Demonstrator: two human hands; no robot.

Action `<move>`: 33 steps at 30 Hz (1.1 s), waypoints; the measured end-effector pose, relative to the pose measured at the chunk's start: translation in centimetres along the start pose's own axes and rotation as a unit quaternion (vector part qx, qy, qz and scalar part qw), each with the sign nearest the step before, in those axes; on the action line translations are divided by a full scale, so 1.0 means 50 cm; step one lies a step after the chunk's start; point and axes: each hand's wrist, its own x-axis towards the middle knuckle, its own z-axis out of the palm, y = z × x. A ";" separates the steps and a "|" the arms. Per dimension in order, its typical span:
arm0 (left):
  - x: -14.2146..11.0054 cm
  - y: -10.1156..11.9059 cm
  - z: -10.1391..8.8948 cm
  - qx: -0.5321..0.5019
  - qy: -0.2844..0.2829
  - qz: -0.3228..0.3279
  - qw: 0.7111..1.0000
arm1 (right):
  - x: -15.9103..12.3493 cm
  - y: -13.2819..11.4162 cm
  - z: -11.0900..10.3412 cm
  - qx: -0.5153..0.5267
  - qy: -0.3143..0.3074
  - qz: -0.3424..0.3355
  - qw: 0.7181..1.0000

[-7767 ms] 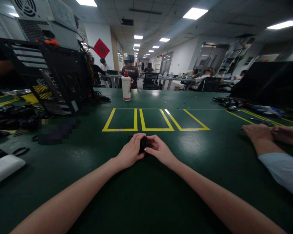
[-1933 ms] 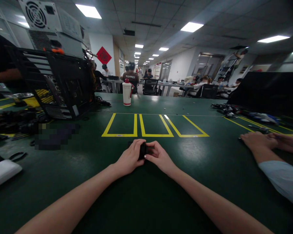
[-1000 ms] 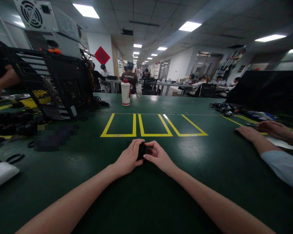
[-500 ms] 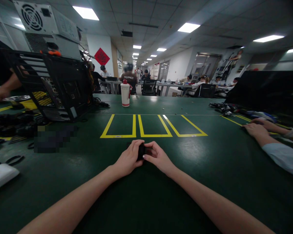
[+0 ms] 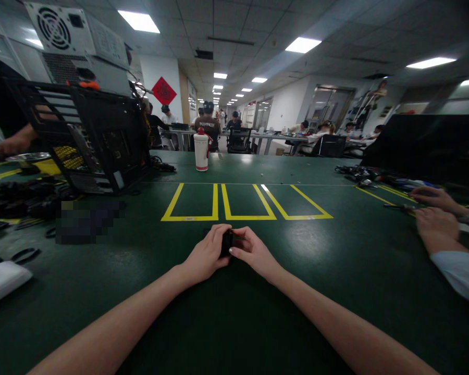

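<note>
A small black block-like object (image 5: 227, 242) sits between my hands, low over the green table; its exact kind does not show. My left hand (image 5: 207, 252) wraps round its left side, the fingers curled over the top and the thumb below. From the other side, my right hand (image 5: 254, 252) pinches its right edge with thumb and fingertips. Much of the object is hidden behind my fingers. Just beyond the hands, yellow tape (image 5: 250, 217) marks three open-topped frames on the table.
A white bottle with a red lid (image 5: 201, 151) stands behind the tape. At left are a black computer case (image 5: 97, 138) with power supplies on it, dark cables (image 5: 31, 195) and a white object (image 5: 5, 284). A co-worker's hands (image 5: 437, 224) are at right, near cables (image 5: 359, 174).
My hands and the black object stay where they were. At right, the co-worker's hands have drawn back to the right, uncovering a thin dark item. A person's hand at far left has shifted slightly.
</note>
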 end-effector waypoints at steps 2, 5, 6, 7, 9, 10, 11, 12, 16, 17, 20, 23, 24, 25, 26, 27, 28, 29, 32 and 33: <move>0.000 -0.001 0.001 0.000 0.005 0.004 1.000 | -0.001 -0.003 0.001 0.000 0.007 0.002 1.000; 0.000 -0.003 0.003 0.001 0.011 0.005 1.000 | -0.001 -0.005 0.001 -0.017 0.020 0.001 1.000; 0.000 -0.003 0.003 0.002 0.009 0.003 1.000 | 0.000 -0.004 0.001 -0.026 0.024 0.001 0.999; 0.000 -0.003 0.003 0.003 0.008 0.002 1.000 | 0.000 -0.003 -0.001 -0.033 0.029 0.002 0.999; 0.000 -0.003 0.001 0.006 0.004 0.000 1.000 | 0.002 -0.001 -0.003 -0.045 0.037 0.014 0.998; 0.000 -0.003 0.001 0.007 0.002 0.001 1.000 | 0.002 0.000 -0.004 -0.047 0.038 0.021 0.998; -0.001 -0.002 0.000 0.008 0.001 0.001 1.000 | 0.002 0.001 -0.005 -0.045 0.035 0.028 0.998; -0.001 -0.002 0.000 0.008 0.000 0.001 1.000 | 0.002 0.001 -0.005 -0.038 0.029 0.032 0.998; -0.001 -0.001 0.000 0.008 -0.003 -0.001 1.000 | -0.002 -0.004 -0.001 0.002 0.009 0.018 1.000; -0.001 0.000 0.000 0.008 -0.002 -0.001 1.000 | -0.003 -0.006 0.000 0.006 0.008 0.013 1.000; 0.000 0.001 -0.001 0.007 0.000 0.001 1.000 | -0.003 -0.006 0.002 0.004 0.011 0.004 1.000; 0.000 0.002 -0.003 0.003 -0.004 -0.002 1.000 | 0.000 -0.004 0.000 -0.017 0.024 -0.002 1.000; 0.001 0.003 -0.003 0.002 -0.005 -0.002 1.000 | 0.001 -0.003 -0.001 -0.025 0.029 -0.001 0.999; 0.001 0.003 -0.004 0.001 -0.003 0.000 1.000 | 0.002 -0.003 -0.002 -0.031 0.031 0.003 0.999; 0.001 0.003 -0.004 0.000 -0.002 0.001 1.000 | 0.002 -0.004 -0.003 -0.035 0.031 0.009 0.999; 0.000 0.003 -0.004 0.001 -0.001 0.003 1.000 | 0.002 -0.005 -0.003 -0.036 0.027 0.015 0.999; 0.000 0.003 -0.005 0.001 -0.001 0.003 1.000 | 0.001 -0.007 -0.003 -0.034 0.022 0.020 0.999; 0.000 0.002 -0.005 0.001 -0.003 0.002 1.000 | -0.001 -0.009 -0.002 -0.030 0.015 0.021 0.999; -0.001 0.001 -0.004 -0.001 -0.012 -0.002 1.000 | -0.005 -0.014 0.001 -0.010 0.000 0.017 1.000; -0.001 0.001 -0.004 0.001 -0.011 -0.002 1.000 | -0.006 -0.015 0.002 -0.005 -0.002 0.015 1.000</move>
